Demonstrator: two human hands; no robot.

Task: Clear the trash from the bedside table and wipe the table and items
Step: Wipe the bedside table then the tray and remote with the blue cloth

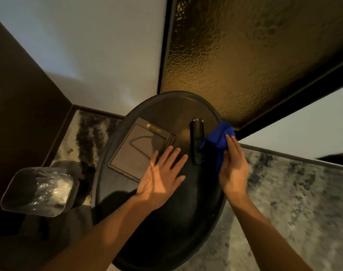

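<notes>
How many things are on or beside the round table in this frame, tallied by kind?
Dark folders, on the table: 1
Remote controls, on the table: 1
Blue cloths, under the right hand: 1
Lined bins, on the floor left of the table: 1
Total: 4
The left hand lies flat and open, holding nothing.

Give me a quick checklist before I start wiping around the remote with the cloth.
1. Blue cloth in right hand: ok.
2. Trash off the table: ok, none visible.
3. Remote clear of the cloth: not ok, cloth edge meets it.
4. Left hand out of the wiping path: not ok, flat on the table, fingertips on the folder.
5. Lined bin beside the table: ok.
6. Surface already clean: cannot tell.
</notes>
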